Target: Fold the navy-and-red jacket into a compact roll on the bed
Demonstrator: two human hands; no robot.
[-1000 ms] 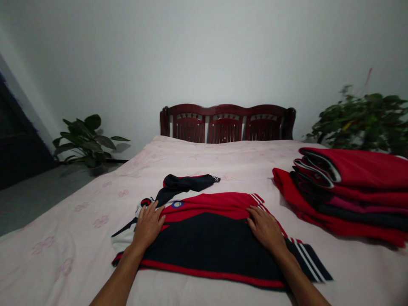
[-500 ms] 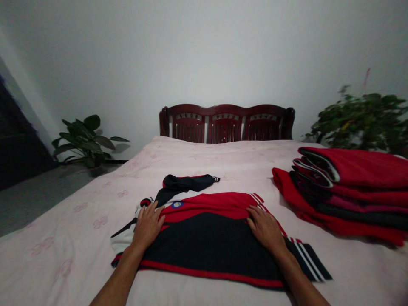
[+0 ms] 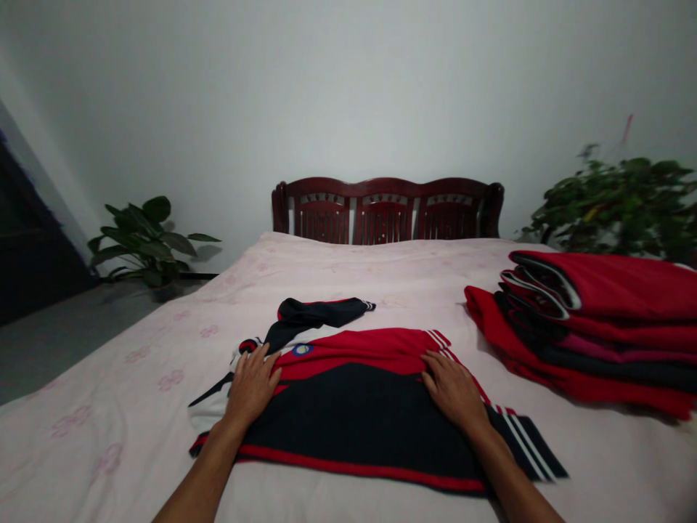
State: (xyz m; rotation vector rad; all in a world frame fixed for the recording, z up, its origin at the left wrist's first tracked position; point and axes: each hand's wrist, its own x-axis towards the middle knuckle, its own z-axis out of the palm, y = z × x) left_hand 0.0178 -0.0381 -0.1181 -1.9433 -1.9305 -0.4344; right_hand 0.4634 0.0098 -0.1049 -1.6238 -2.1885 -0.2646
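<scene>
A red, navy and white sports jacket lies partly folded on the pink bedsheet in front of me. My left hand rests flat on its left side near the collar, fingers stretched out. My right hand lies flat on its right side near the striped sleeve, fingers extended. Neither hand grips the cloth. A navy sleeve sticks out beyond the jacket.
A stack of folded red and dark garments sits on the bed at the right. A dark red wooden headboard stands at the far end. Potted plants stand at the left and the right.
</scene>
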